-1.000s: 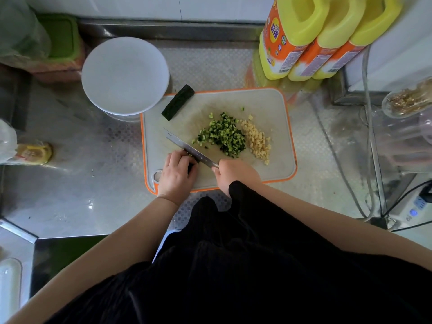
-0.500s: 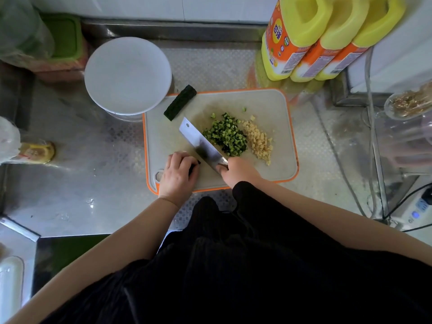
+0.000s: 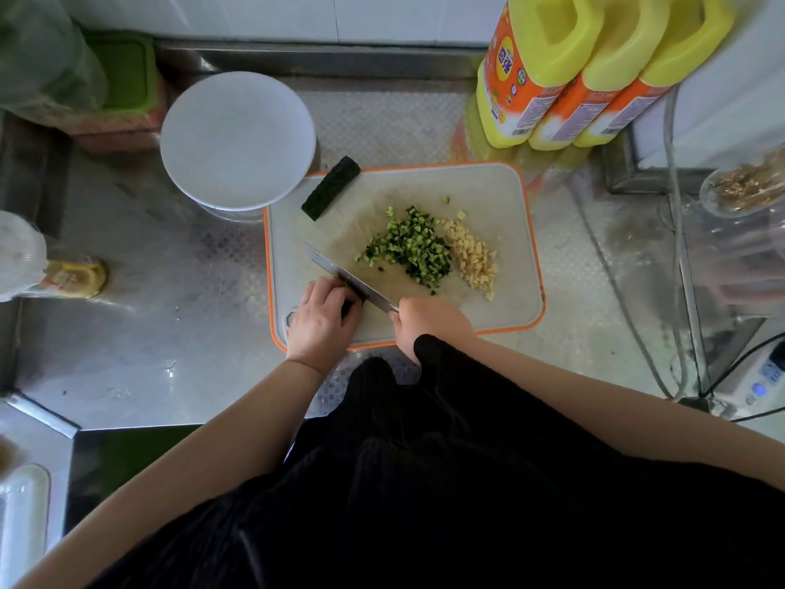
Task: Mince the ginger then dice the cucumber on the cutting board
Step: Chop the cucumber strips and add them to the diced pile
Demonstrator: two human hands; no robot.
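The knife (image 3: 350, 277) is back down, edge on the board (image 3: 501, 193) again after tipping flat half a second ago, so another cut is going through. The left hand (image 3: 323, 318) curls its grip over the dark cucumber strip (image 3: 349, 307), tight against the blade; the right hand (image 3: 429, 323) is wrapped round the handle. Just beyond the knife sits the diced cucumber (image 3: 408, 248), minced ginger (image 3: 471, 257) beside it. An uncut piece (image 3: 331, 193) waits further out, so the dicing isn't finished.

Orange label (image 3: 512, 85) on the nearest of 3 yellow jugs (image 3: 548, 57) — printing and barcode there, too blurred to read. No legible text elsewhere.
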